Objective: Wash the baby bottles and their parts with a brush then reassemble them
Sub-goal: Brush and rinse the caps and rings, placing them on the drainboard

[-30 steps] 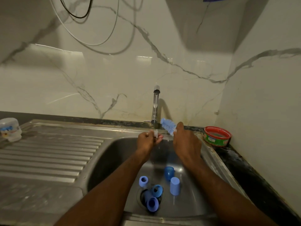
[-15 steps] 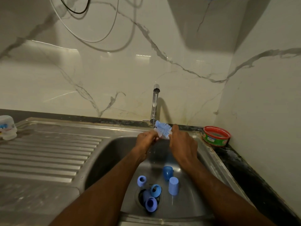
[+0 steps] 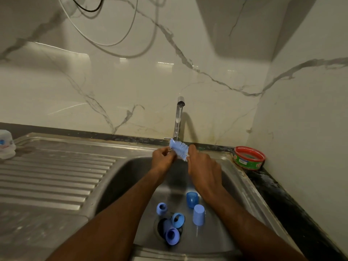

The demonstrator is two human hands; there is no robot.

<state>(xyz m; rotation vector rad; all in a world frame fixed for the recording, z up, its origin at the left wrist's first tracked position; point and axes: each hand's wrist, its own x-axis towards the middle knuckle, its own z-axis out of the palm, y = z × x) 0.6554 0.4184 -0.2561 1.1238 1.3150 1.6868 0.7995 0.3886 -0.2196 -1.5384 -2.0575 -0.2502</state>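
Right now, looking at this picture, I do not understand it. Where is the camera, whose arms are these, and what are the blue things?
There is no machine here. A person wears a camera on the head, so you look forward and down along their own two arms at a steel sink. The right hand holds a blue bottle brush just below the tap. The left hand pinches a small part against the bristles; the part is too hidden to name. On the sink floor lie blue bottle parts: a dark blue cap, a pale blue cap, a small ring, and two more pieces at the drain. A ribbed draining board is to the left, with a white container at its far edge. A red-rimmed tub stands in the right corner.
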